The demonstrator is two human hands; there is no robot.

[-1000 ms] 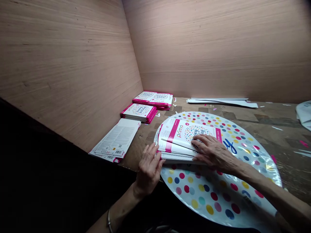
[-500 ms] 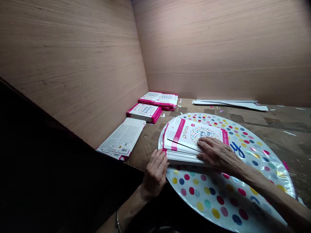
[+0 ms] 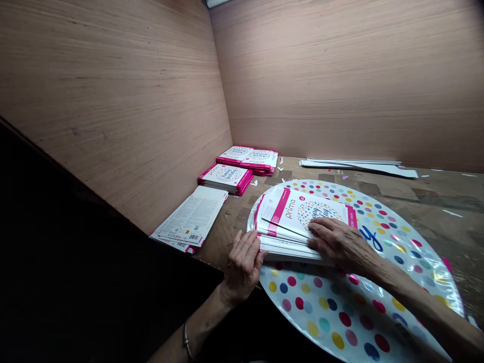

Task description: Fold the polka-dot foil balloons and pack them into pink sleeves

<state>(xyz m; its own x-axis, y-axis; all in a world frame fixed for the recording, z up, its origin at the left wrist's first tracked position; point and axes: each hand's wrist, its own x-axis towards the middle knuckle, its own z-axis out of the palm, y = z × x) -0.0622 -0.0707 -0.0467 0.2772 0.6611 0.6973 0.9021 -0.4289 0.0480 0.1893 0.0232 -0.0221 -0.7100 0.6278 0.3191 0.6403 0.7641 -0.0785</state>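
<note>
A fanned stack of white and pink printed cards (image 3: 280, 222) lies on a large round polka-dot plastic piece (image 3: 328, 312). My right hand (image 3: 335, 242) rests on the stack's right part, its fingers over the printed dot circle and the near edge. At the stack's near left corner is my left hand (image 3: 244, 262), with fingers bent and pressed together against the card edges. Its fingertips partly hide that corner. A bracelet (image 3: 186, 342) is on my left wrist.
Pink-edged card stacks (image 3: 227, 175) stand by the back left corner. Loose cards (image 3: 194, 217) lie along the left wall panel (image 3: 113, 101). White strips (image 3: 359, 166) lie near the back panel (image 3: 340, 75), and paper scraps are scattered on the wooden table (image 3: 223, 222).
The view has shifted slightly, so the table things appear a little lower. Both hands stay at the stack, with my left thumb now nearer its near edge.
</note>
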